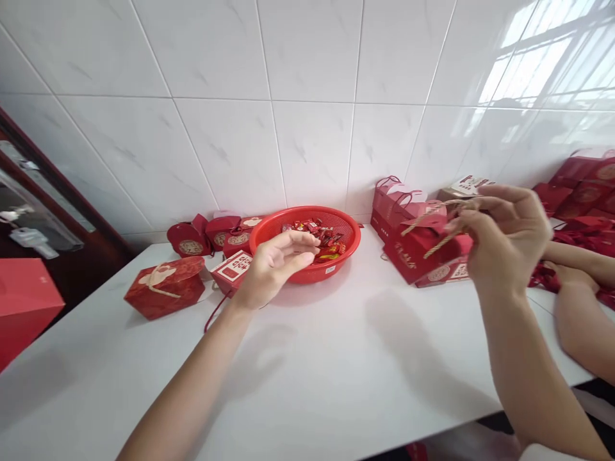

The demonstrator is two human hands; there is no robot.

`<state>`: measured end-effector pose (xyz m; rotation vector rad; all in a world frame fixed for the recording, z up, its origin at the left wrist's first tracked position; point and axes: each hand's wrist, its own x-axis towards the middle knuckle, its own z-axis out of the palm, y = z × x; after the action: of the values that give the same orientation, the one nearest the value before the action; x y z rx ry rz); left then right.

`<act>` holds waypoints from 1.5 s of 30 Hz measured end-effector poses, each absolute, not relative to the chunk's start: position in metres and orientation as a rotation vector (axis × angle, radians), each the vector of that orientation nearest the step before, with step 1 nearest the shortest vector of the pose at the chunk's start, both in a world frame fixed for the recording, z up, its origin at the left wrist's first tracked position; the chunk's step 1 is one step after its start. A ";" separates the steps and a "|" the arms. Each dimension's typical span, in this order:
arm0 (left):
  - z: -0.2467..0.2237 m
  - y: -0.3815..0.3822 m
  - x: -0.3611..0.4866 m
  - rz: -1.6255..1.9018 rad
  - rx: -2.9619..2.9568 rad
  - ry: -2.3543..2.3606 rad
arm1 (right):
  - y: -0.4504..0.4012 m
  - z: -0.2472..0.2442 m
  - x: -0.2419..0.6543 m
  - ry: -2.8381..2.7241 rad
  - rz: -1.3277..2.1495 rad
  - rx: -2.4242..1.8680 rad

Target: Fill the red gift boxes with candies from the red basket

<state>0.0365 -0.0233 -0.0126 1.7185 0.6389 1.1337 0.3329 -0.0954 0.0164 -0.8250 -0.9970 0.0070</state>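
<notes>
My right hand [504,237] pinches the twisted tan rope handle [444,243] of a red gift box [408,253] at the right of the white table. The box hangs tilted in front of other boxes. My left hand [278,262] is open, its fingers stretched and thumb apart, with nothing visible in it. It is in front of the left part of a red plastic basket [307,276], which holds wrapped candies [331,237]. Just left of that hand lies a red box [230,272] with a white patterned top, partly covered by my wrist.
Several small red boxes [189,237] line the wall on the left, with a rope-handled box [168,288] before them. Pink-red bags [391,205] stand at the right rear. Another person's arms [581,301] rest at far right beside piled red boxes [583,186].
</notes>
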 end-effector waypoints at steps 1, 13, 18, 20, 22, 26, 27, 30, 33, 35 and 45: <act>-0.012 -0.020 0.034 1.155 1.720 0.655 | -0.100 0.016 0.345 -0.957 -0.064 -0.827; 0.003 0.005 0.007 1.426 1.523 0.815 | -0.120 -0.042 0.458 -0.378 -0.267 -1.308; 0.004 0.012 -0.002 1.452 1.466 0.862 | -0.107 -0.060 0.473 -0.277 -0.188 -1.318; 0.003 0.015 -0.006 1.457 1.463 0.873 | -0.101 -0.064 0.474 -0.275 -0.174 -1.318; 0.003 0.018 -0.010 1.464 1.457 0.874 | -0.097 -0.065 0.473 -0.287 -0.169 -1.310; 0.005 0.021 -0.018 1.515 1.442 0.907 | -0.092 -0.064 0.469 -0.309 -0.146 -1.294; 0.006 0.022 -0.021 1.538 1.434 0.923 | -0.091 -0.063 0.468 -0.308 -0.143 -1.288; 0.009 0.023 -0.031 1.585 1.398 0.978 | -0.088 -0.064 0.465 -0.286 -0.153 -1.273; 0.010 0.027 -0.043 1.655 1.381 1.041 | -0.086 -0.068 0.465 -0.275 -0.201 -1.301; 0.008 0.032 -0.053 1.708 1.402 1.132 | -0.086 -0.071 0.466 -0.299 -0.228 -1.382; 0.001 0.032 -0.078 1.018 2.208 1.657 | -0.063 -0.079 0.489 -0.706 -0.877 -1.921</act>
<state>-0.0779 0.0322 0.0014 2.2083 1.6569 1.0180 0.4895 -0.0631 -0.0794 -1.9211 -0.7055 -0.8769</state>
